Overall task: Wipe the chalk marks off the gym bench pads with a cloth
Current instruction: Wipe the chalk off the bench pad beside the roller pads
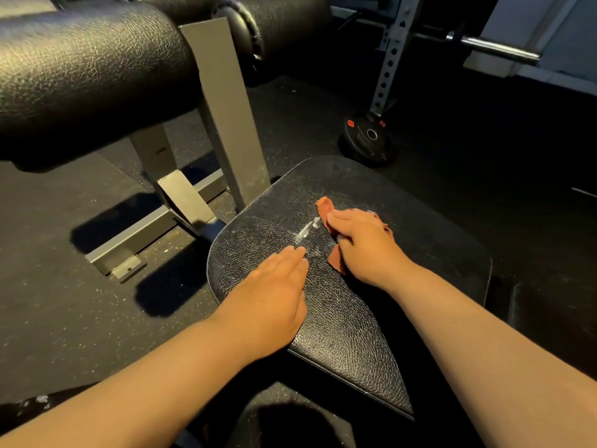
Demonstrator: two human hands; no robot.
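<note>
**Q:** Head view, single entry. Where is the cloth?
**A:** I log the cloth point(324, 205), rust-orange and bunched, on the flat bench pad point(355, 324) under my right hand point(366, 245). One end shows past the fingertips, and a corner shows by the heel of the hand.

**Q:** Right hand, state?
**A:** Its fingers are bent over the cloth with the thumb tucked against it, pressing it onto the pad.

**Q:** Left hand?
**A:** The left hand point(274, 299) lies palm down on the pad's near-left part, fingers straight and together. It holds nothing.

**Q:** Chalk?
**A:** A white chalk streak point(306, 230) runs slantwise on the pad, just left of the cloth and beyond the left fingertips. There is fainter white smudging around it.

**Q:** Surroundings?
**A:** A black roller pad point(84, 79) sits upper left on a grey steel frame point(223, 101). A weight plate point(368, 139) rests on the dark rubber floor point(48, 286) by the foot of a perforated rack upright point(392, 56). A barbell end point(499, 48) shows upper right.
</note>
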